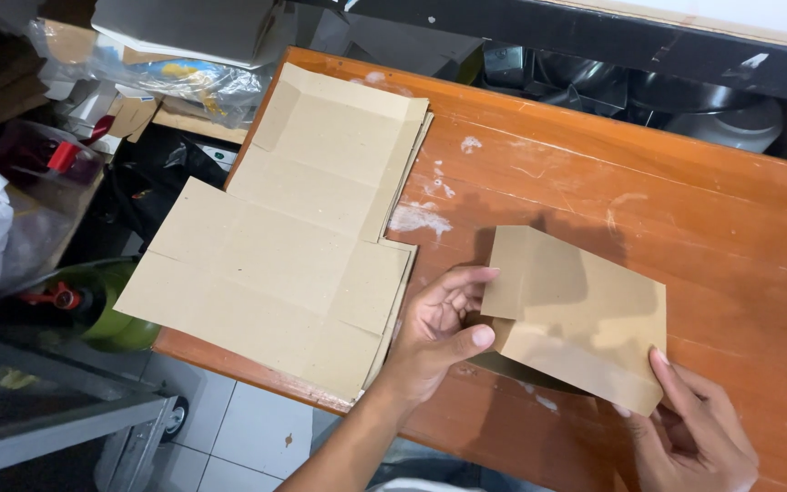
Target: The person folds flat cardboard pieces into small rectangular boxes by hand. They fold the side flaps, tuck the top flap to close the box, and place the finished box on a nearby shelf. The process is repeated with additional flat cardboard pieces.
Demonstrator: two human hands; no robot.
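Cardboard stack: flat, unfolded brown box blanks, piled on the left part of the desk, lower edge overhanging the desk's near edge.
Desk: orange-brown wood, scuffed with white smears; clutter of bags and boxes lies beyond its left end.
Left hand: thumb under and fingers curled over the left corner of the folded blank, pinching the flap there.
Folded blank: one brown cardboard piece, partly folded, raised just off the desk right of the stack, between both hands.
Right hand: fingers extended, index fingertip touching the blank's lower right corner; whether it pinches the edge cannot be told.
Step in hand: judged to be folding one blank into shape, at an early stage.
Next move calls for: firm creases along the scored lines, both corners held square.
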